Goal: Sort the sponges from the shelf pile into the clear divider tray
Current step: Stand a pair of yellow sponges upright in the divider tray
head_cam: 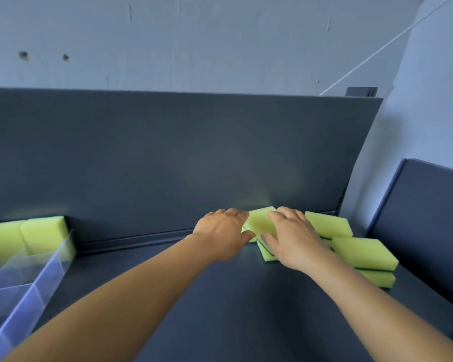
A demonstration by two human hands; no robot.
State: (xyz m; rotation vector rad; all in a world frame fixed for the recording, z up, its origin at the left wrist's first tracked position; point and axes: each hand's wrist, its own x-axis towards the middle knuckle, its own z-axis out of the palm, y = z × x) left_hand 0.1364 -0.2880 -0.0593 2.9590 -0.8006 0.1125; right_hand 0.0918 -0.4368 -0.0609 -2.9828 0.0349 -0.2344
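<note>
**Both hands at the sponge pile, tray off to the left**

The person's left hand and right hand meet at the left end of the heap of yellow-green rectangular foam sponges lying on the dark grey shelf surface, close to the dark back panel. Between the two hands sits one tilted yellow-green sponge. The left hand's fingertips and thumb touch its left edge, and the right hand's spread fingers lie over its right side and over a lower sponge with a dark green underside. Whether either hand actually clasps a sponge cannot be told, since the fingers' undersides are hidden by the backs of the hands.

The right hand covers part of the pile, so the number of sponges there is unclear; the lowest ones show only as thin edges.

Well apart, at the far left, the clear plastic divider tray is cut off by the frame and smeared by motion blur. Two yellow-green sponges stand on edge at its far end, seemingly inside it, though the blur leaves the compartment unclear.
</note>
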